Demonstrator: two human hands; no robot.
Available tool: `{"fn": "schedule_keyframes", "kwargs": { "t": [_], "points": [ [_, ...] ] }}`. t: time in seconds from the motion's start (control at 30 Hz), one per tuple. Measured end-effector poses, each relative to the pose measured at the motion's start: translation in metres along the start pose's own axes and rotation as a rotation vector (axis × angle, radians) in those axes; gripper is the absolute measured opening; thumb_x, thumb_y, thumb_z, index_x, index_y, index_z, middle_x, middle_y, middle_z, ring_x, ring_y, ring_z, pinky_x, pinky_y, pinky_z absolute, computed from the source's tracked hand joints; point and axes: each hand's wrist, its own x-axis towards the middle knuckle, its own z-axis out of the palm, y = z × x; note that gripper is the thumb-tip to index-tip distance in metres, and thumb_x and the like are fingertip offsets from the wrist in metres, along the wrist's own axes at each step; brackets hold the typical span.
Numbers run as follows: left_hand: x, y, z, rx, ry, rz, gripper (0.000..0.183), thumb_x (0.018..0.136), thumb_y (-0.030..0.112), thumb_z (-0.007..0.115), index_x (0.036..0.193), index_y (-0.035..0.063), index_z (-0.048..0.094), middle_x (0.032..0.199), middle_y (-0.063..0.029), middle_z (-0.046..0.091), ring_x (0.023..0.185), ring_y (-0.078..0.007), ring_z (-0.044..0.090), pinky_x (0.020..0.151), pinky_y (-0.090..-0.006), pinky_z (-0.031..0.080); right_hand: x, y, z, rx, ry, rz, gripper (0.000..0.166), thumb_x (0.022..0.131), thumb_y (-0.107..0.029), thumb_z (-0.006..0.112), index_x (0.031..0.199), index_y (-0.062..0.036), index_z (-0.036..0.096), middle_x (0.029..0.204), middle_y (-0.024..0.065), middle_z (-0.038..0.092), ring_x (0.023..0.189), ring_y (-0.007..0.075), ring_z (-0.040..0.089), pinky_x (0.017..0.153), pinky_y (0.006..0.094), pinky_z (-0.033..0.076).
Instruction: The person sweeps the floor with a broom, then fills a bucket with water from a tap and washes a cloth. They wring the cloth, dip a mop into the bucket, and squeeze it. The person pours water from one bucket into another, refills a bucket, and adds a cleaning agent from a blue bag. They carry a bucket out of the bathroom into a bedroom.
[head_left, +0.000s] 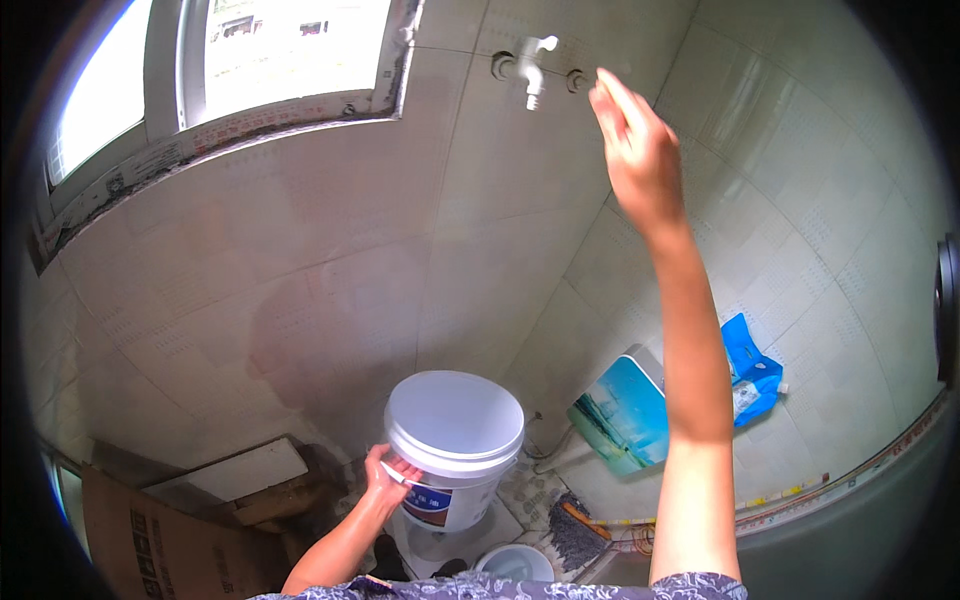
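My left hand (391, 476) has the white bail handle of a large plastic bucket (469, 502) in its grip. The bucket carries a blue and brown label and has a pale round top (454, 412) that looks like a lid. It stands upright in front of me. My right hand (639, 146) is raised high near the wall corner, its fingers stretched upward and slightly blurred. Nothing shows in it, though the palm side is partly hidden. To its left, apart from it, a white tap (532, 71) sticks out of the tiled wall.
A cistern with a seascape front (626, 420) hangs on the right wall beside a blue pouch (757, 379). Below are a grey mop head (574, 536) and a basin (517, 556). Cardboard (180, 536) lies lower left, beneath a window (292, 56).
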Motion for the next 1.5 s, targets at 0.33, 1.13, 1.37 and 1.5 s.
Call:
{"fn": "schedule_keyframes", "kwargs": {
  "t": [0.33, 1.13, 1.37, 1.5],
  "points": [
    [0.016, 0.019, 0.036, 0.093, -0.221, -0.164, 0.054, 0.080, 0.042, 0.052, 0.108, -0.0048, 0.051, 0.105, -0.0163, 0.058, 0.096, -0.0279, 0.057, 0.084, -0.0407, 0.048, 0.109, 0.088, 0.104, 0.347, -0.038, 0.303, 0.020, 0.090, -0.012, 0.048, 0.084, -0.0007, 0.064, 0.080, 0.0080, 0.065, 0.078, 0.0166, 0.057, 0.072, 0.0318, 0.045],
    [-0.026, -0.005, 0.075, 0.089, -0.130, -0.110, 0.056, 0.079, 0.040, 0.052, 0.110, -0.0071, 0.048, 0.106, -0.0176, 0.056, 0.099, -0.0285, 0.056, 0.085, -0.0413, 0.047, -0.362, 0.058, -0.011, -0.176, -0.775, 0.928, 0.050, 0.089, -0.044, 0.054, 0.094, 0.0050, 0.059, 0.082, 0.0245, 0.062, 0.082, 0.0413, 0.060, 0.070, 0.0503, 0.045],
    [-0.034, -0.028, 0.071, 0.201, -0.114, 0.081, 0.045, 0.083, 0.040, 0.049, 0.103, -0.0004, 0.051, 0.099, -0.0136, 0.056, 0.093, -0.0257, 0.054, 0.082, -0.0379, 0.045, -0.442, -0.026, -0.025, 0.881, -0.579, 2.006, 0.093, 0.084, -0.063, 0.052, 0.139, 0.0053, 0.021, 0.124, 0.0267, 0.048, 0.070, 0.0292, 0.069, 0.037, 0.0228, 0.041],
    [-0.038, -0.042, 0.066, 0.328, -0.073, 0.187, 0.045, 0.084, 0.041, 0.047, 0.103, -0.0003, 0.050, 0.095, -0.0130, 0.058, 0.089, -0.0244, 0.057, 0.080, -0.0369, 0.048, -0.454, -0.032, -0.022, 0.982, -0.474, 2.086, 0.102, 0.081, -0.062, 0.058, 0.141, 0.0058, 0.011, 0.131, 0.0289, 0.042, 0.077, 0.0313, 0.069, 0.040, 0.0220, 0.042]
  ]
}}
